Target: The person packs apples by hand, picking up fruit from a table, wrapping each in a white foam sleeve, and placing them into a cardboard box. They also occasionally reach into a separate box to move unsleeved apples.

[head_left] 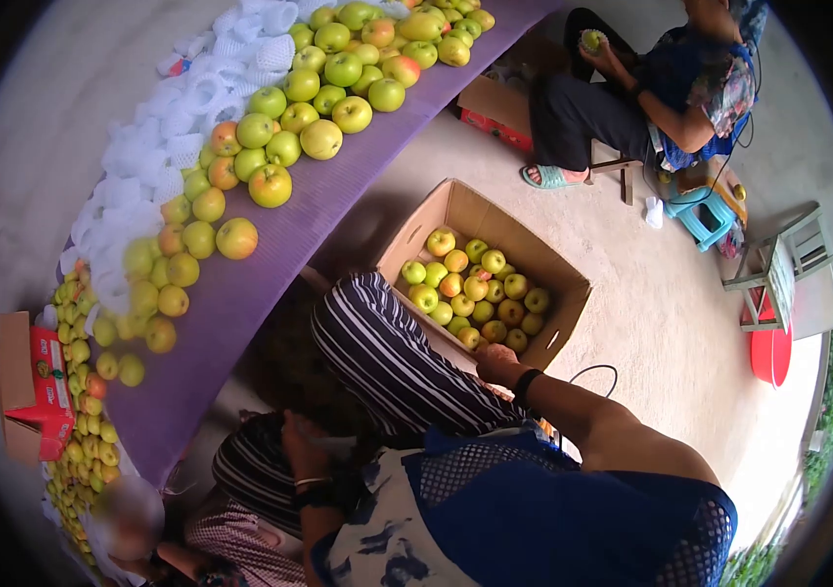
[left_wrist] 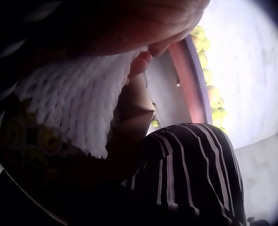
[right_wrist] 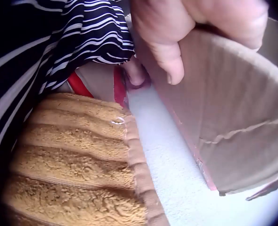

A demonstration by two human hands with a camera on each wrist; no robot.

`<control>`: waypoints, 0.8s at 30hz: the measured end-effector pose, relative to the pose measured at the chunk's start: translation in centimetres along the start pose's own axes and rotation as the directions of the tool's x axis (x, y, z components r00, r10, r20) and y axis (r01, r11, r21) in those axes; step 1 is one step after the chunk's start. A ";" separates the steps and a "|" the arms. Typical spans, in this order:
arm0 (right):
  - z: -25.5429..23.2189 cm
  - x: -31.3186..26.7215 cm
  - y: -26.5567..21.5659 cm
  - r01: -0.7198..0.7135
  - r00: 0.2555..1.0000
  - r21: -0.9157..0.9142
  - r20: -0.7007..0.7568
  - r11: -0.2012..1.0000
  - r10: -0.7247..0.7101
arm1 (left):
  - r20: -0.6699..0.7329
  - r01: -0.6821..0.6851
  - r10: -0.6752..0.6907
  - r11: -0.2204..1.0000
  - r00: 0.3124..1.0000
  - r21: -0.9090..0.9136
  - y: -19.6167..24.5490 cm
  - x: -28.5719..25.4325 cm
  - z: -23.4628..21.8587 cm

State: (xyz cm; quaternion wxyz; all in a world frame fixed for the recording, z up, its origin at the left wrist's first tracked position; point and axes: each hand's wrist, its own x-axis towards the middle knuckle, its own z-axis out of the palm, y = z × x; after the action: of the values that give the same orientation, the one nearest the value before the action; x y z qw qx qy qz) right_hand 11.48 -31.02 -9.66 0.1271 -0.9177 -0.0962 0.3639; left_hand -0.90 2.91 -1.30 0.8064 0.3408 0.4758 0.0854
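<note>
My left hand [head_left: 307,445] is low by my striped trouser leg. In the left wrist view, its fingers hold a white foam net sleeve [left_wrist: 82,103] that hangs below the palm. My right hand [head_left: 501,365] is at the near edge of an open cardboard box [head_left: 568,303] with many green-yellow apples [head_left: 475,289] inside. Seen from the right wrist, the thumb lies on one face of the box wall [right_wrist: 228,108] and the fingers go over its top edge, gripping it.
A purple-covered table [head_left: 338,196] on the left bears many apples [head_left: 270,184] and a heap of white foam nets [head_left: 133,176]. A red carton [head_left: 45,382] stands at far left. Another person [head_left: 680,98] sits beyond the box. A tan ribbed cushion [right_wrist: 78,160] lies beside my leg.
</note>
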 end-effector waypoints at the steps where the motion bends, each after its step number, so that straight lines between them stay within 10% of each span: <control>1: 0.2 0.0 -0.3 -0.022 0.999 0.016 0.031 1.000 0.022 | -0.001 0.008 -0.008 1.000 1.000 0.009 0.1 -0.1 0.1; 6: -1.0 1.5 1.4 0.156 0.955 0.038 0.249 0.987 -0.161 | 0.017 0.071 -0.071 0.997 0.997 0.013 0.1 0.3 0.3; 8: -3.3 2.5 3.1 -0.189 0.977 0.762 0.208 0.619 0.042 | -0.014 0.070 -0.069 0.997 0.997 0.033 -0.2 0.6 0.5; 10: -1.8 6.5 7.3 -0.083 0.966 0.334 -0.205 0.939 0.158 | -0.044 0.068 -0.065 0.996 0.997 0.052 -0.4 1.0 0.6; 12: -3.1 7.4 8.0 -0.352 0.767 0.223 -0.488 0.909 0.416 | 0.040 0.026 -0.032 0.991 0.999 0.135 -0.4 1.2 0.2; 16: -6.4 8.8 8.4 -0.626 0.669 0.280 -0.287 0.728 0.686 | 0.147 0.009 -0.043 0.975 0.988 0.221 -0.2 1.2 -0.8; 18: -5.7 10.5 10.5 -0.586 0.570 0.723 0.045 0.367 0.820 | 0.043 0.030 -0.041 0.969 0.998 0.244 -0.3 0.9 0.1; 20: -2.7 12.4 13.2 -0.519 0.580 0.789 0.041 0.329 0.814 | 0.009 0.048 -0.052 0.969 0.999 0.243 -0.1 0.5 1.1; 22: 4.2 17.0 20.7 -0.402 0.748 0.796 0.001 0.452 0.664 | -0.039 0.045 -0.037 0.972 0.999 0.233 -1.4 1.5 0.4; 24: 2.9 16.5 19.1 -0.486 0.687 0.769 0.042 0.415 0.726 | -0.072 0.037 -0.010 0.926 0.997 0.377 -1.7 1.9 0.1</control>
State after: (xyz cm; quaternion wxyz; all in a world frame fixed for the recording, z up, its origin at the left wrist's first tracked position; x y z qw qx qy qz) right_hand 22.91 -44.20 -28.13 0.3518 -0.7988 0.4203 0.2479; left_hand -0.10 2.47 -3.69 0.7097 0.4808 0.5150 -0.0058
